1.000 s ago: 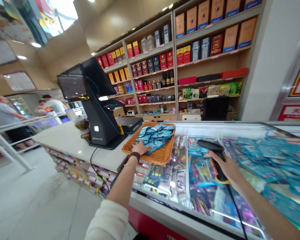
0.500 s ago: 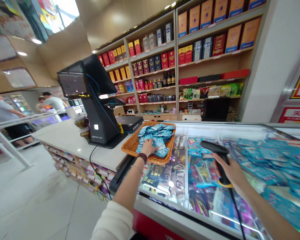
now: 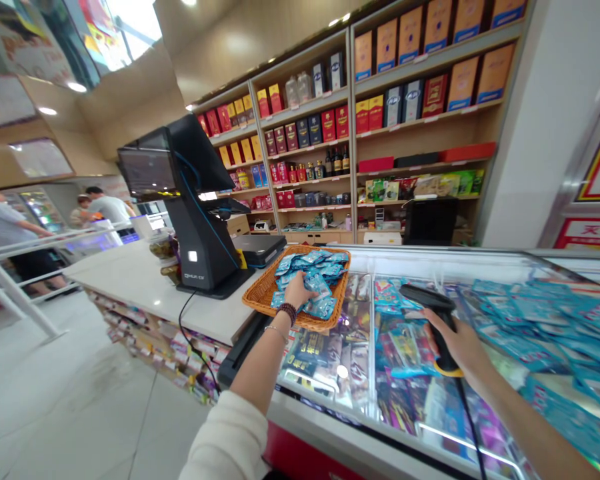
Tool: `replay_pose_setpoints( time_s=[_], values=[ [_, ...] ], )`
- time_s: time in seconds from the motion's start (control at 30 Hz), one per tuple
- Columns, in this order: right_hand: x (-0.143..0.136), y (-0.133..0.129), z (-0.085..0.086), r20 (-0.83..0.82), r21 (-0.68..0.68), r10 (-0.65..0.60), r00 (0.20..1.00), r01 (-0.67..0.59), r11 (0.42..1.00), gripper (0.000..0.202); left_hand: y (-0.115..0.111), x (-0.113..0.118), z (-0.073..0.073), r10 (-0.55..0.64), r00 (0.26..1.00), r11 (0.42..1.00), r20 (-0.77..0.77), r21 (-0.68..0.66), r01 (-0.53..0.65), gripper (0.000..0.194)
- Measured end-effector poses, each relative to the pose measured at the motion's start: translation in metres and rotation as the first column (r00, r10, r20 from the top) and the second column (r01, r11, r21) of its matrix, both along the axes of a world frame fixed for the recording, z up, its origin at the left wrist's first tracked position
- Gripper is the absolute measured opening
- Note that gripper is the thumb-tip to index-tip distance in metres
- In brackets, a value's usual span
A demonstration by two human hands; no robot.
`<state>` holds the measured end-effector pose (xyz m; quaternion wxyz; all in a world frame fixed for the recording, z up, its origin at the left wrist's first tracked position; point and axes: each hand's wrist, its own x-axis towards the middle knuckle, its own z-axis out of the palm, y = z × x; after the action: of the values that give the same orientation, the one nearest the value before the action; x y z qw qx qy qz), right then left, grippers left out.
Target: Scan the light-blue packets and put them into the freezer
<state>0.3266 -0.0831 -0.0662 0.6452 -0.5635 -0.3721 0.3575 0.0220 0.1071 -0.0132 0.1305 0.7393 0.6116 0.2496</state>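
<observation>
An orange wicker basket [image 3: 260,293] holds a heap of small blue packets [image 3: 320,267] and rests at the left end of the glass-topped freezer. Over the packets lies my left hand [image 3: 296,293], its thumb apart to the right; the fingertips reach in among the packets, and whether they grip one cannot be made out. A beaded bracelet is on that wrist. On the right, my right hand [image 3: 447,333] is wrapped round the handle of a black barcode scanner [image 3: 427,297], whose cord hangs down. The scanner is above the freezer's glass.
Left of the basket, a black checkout terminal [image 3: 203,247] stands on the white counter [image 3: 130,273], with a flat black device [image 3: 263,248] behind. Many blue packages [image 3: 555,320] lie at the right of the freezer. Shelves of boxes [image 3: 330,123] line the back. People are at the far left.
My left hand has shifted very slightly up and left over the packets. The scanner in my right hand is almost unmoved, and the view has tilted slightly.
</observation>
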Motion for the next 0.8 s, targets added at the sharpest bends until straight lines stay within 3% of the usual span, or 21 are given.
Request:
replay_pose_setpoints(
  time_s=[0.13,0.2,0.27,0.37,0.5,0.63,0.8],
  values=[
    [0.002,-0.001,0.0,0.023,0.02,-0.005,1.0,0.005,1.0,0.045,-0.021,0.017,0.01,0.007,0.966,0.989,0.258,0.143,-0.046,0.061],
    [0.002,-0.002,0.0,0.022,0.028,-0.006,1.0,0.005,1.0,0.045,-0.031,0.037,0.013,-0.118,0.899,0.98,0.422,0.194,0.037,0.05],
    [0.003,-0.003,0.0,0.01,0.04,-0.003,1.0,0.002,0.999,0.046,-0.04,0.065,0.009,-0.275,0.769,0.958,0.577,0.231,0.169,0.032],
    [0.005,-0.004,0.0,-0.015,0.063,0.019,1.0,-0.018,0.998,0.051,-0.051,0.11,-0.012,-0.343,0.534,0.927,0.773,0.186,0.326,0.026],
    [0.007,-0.005,-0.002,-0.038,0.062,-0.01,0.999,0.012,0.998,0.055,-0.057,0.15,-0.058,-0.221,0.361,0.899,0.906,0.045,0.436,0.039],
    [0.009,-0.007,-0.004,0.096,0.038,-0.011,0.995,0.007,0.999,0.053,-0.052,0.157,-0.087,-0.108,0.297,0.914,0.949,-0.023,0.404,0.041],
    [0.008,-0.011,-0.008,0.355,-0.034,0.024,0.935,-0.013,0.999,0.051,-0.044,0.149,-0.093,-0.071,0.251,0.922,0.965,-0.032,0.385,0.04]
  ],
)
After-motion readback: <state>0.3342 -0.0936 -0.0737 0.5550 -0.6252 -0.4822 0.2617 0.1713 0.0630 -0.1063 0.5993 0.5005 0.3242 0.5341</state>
